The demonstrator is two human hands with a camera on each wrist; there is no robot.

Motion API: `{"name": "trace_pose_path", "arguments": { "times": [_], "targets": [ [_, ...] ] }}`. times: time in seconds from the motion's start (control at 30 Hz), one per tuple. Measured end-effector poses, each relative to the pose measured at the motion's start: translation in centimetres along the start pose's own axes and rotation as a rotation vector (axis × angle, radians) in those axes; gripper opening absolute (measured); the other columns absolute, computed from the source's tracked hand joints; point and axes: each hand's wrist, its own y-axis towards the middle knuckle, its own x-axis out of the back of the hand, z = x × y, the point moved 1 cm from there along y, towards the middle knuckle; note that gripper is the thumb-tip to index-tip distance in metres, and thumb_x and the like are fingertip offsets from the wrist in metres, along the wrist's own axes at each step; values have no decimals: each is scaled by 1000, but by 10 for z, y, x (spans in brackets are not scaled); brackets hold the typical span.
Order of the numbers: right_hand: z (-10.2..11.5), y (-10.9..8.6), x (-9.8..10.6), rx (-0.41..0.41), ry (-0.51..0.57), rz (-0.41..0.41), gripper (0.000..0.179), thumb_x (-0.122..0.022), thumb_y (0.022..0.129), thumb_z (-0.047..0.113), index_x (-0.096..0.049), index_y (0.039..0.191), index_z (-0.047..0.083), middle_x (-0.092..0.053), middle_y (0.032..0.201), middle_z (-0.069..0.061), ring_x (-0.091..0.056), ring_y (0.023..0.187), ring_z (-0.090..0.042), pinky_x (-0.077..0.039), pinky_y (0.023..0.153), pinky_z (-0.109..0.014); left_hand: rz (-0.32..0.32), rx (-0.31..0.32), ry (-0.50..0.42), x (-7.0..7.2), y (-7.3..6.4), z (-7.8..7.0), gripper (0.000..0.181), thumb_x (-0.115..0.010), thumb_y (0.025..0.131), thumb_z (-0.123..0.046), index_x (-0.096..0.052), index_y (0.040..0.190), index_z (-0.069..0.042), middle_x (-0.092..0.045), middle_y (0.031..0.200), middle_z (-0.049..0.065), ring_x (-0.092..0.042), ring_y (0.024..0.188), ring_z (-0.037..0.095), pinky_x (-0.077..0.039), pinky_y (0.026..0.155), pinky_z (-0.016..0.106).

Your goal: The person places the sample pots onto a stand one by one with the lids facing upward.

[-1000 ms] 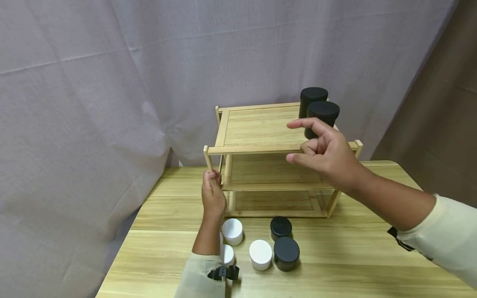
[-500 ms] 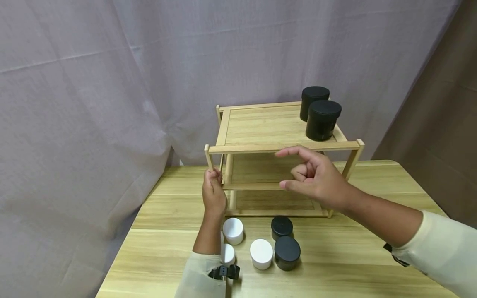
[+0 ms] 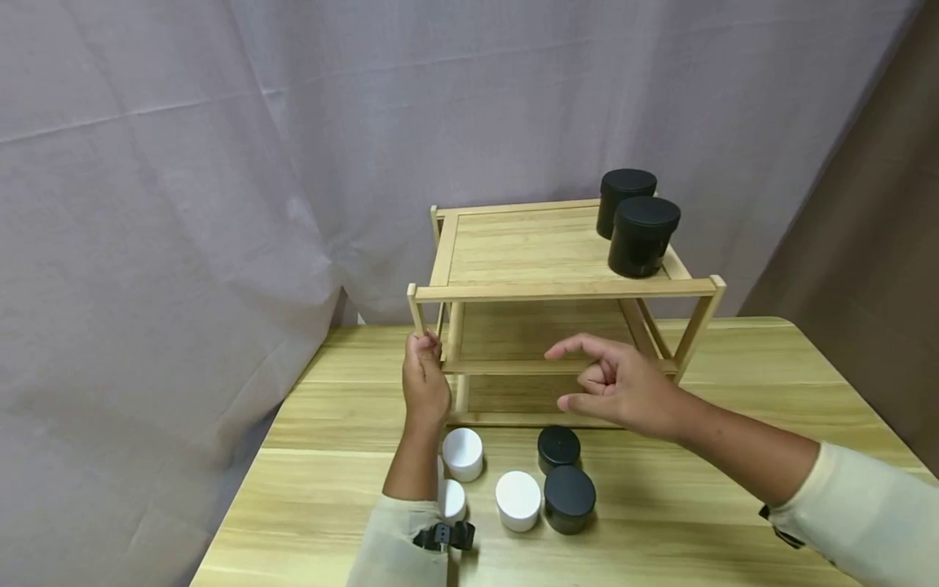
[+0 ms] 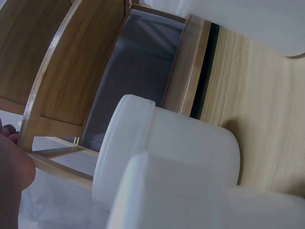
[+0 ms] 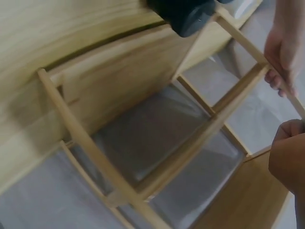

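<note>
Hands: right (image 3: 625, 387) lower, left (image 3: 426, 387) still gripping rack (image 3: 524, 244).

The rack (image 3: 565, 290) is pale yellow wood; its shelf panels (image 3: 524, 246) carry a fine grain. The upper jars (image 3: 642, 240) are solid black. The front jars are plain black (image 3: 570, 499) or plain white (image 3: 517, 500). The tabletop (image 3: 337, 416) is yellow-tan with lengthwise streaks. The rear curtain (image 3: 183, 244) is mauve-grey; the side curtain (image 3: 873, 277), brown. The sleeves (image 3: 866, 505) are pale cream; the strap (image 3: 443, 536), black.

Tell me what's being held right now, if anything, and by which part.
The left hand grips the wooden rack by its front left leg, below the top rail. The right hand holds nothing.
</note>
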Motion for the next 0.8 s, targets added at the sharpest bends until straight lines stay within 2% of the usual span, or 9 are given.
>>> {"name": "trace_pose_path", "arguments": {
  "times": [0.1, 0.23, 0.33, 0.47, 0.57, 0.7, 0.8],
  "targets": [
    [-11, -2, 0, -64, 5, 57, 52, -80, 95, 1, -57, 141, -3, -30, 62, 10, -28, 52, -2, -40, 53, -25, -5, -13, -3, 0, 0, 0, 39, -28, 120, -20, -49, 113, 12, -43, 86, 7, -40, 80, 15, -36, 72, 21],
    [-26, -3, 1, -123, -66, 119, 49, -82, 96, 7, -59, 140, 1, -32, 63, 11, -31, 53, -1, -47, 61, -25, -9, -29, 1, 0, 0, 2, 40, -30, 119, -22, -50, 112, 12, -43, 84, 7, -39, 77, 13, -34, 70, 21],
    [-36, -4, 3, -144, -135, 146, 49, -82, 96, 10, -61, 139, 2, -33, 65, 11, -32, 55, -1, -50, 68, -25, -11, -32, 4, 0, 0, 2, 42, -29, 119, -24, -49, 113, 13, -43, 84, 8, -39, 76, 11, -34, 69, 20],
    [-49, -6, 6, -170, -165, 206, 53, -80, 97, 9, -58, 144, 0, -31, 67, 11, -31, 56, -2, -54, 78, -24, -12, -29, 3, 0, 0, 2, 43, -29, 119, -24, -49, 113, 13, -43, 84, 9, -38, 75, 12, -34, 69, 20],
    [-57, -6, 6, -183, -182, 236, 53, -77, 98, 6, -57, 146, -2, -31, 66, 11, -31, 56, -2, -53, 77, -24, -10, -25, 4, 0, 0, 1, 41, -29, 119, -23, -50, 112, 12, -44, 85, 8, -39, 76, 12, -35, 69, 21],
    [-65, -6, 6, -186, -210, 231, 51, -76, 96, 1, -58, 144, -3, -33, 65, 13, -31, 55, -1, -48, 70, -24, -11, -24, 9, 1, 0, 3, 40, -30, 119, -23, -50, 111, 10, -46, 87, 8, -42, 79, 13, -37, 72, 21],
    [-69, -6, 6, -188, -200, 242, 54, -76, 95, 0, -57, 145, -3, -33, 64, 13, -31, 55, -1, -49, 71, -23, -11, -23, 12, 1, 0, 3, 40, -30, 119, -24, -50, 112, 10, -46, 88, 9, -42, 80, 14, -38, 72, 21]
  ]
}}
